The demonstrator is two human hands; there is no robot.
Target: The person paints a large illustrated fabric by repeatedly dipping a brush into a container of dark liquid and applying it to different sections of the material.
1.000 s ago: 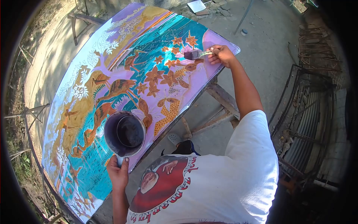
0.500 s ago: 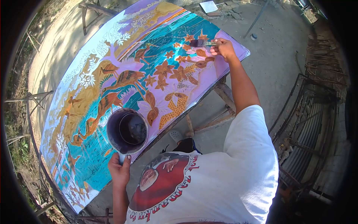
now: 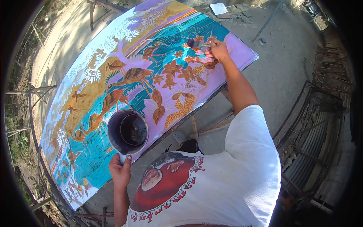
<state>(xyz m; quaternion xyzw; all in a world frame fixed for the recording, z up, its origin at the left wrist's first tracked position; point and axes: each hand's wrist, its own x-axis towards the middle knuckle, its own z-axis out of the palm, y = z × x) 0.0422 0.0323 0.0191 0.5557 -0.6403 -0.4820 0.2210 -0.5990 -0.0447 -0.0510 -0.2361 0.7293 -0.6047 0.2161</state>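
Note:
A wide, curved painted cloth (image 3: 240, 55) with birds, flowers and teal water stretches out before me. My left hand (image 3: 120, 173) is closed around the pale handle of a saucepan (image 3: 114, 132), which hangs over the near edge of the cloth. Dark liquid (image 3: 135, 130) lies in the pan. At the far right part of the cloth, my right hand (image 3: 218, 51) grips a flat paintbrush (image 3: 193, 44) with dark bristles. Its bristles overlap the small brown flowers on the teal area. My fingers cover part of the brush handle.
Wooden supports (image 3: 213, 130) show beneath the cloth's near edge. Corrugated metal sheets (image 3: 315, 130) and dark metal frames lie to the right. A small container (image 3: 262, 41) and a pale flat sheet (image 3: 218, 8) are on the ground beyond. Another wooden stand (image 3: 36, 90) is at the left.
My right hand and the brush have shifted slightly left across the cloth relative to the flowers. The view has moved a little; my left hand still holds the saucepan.

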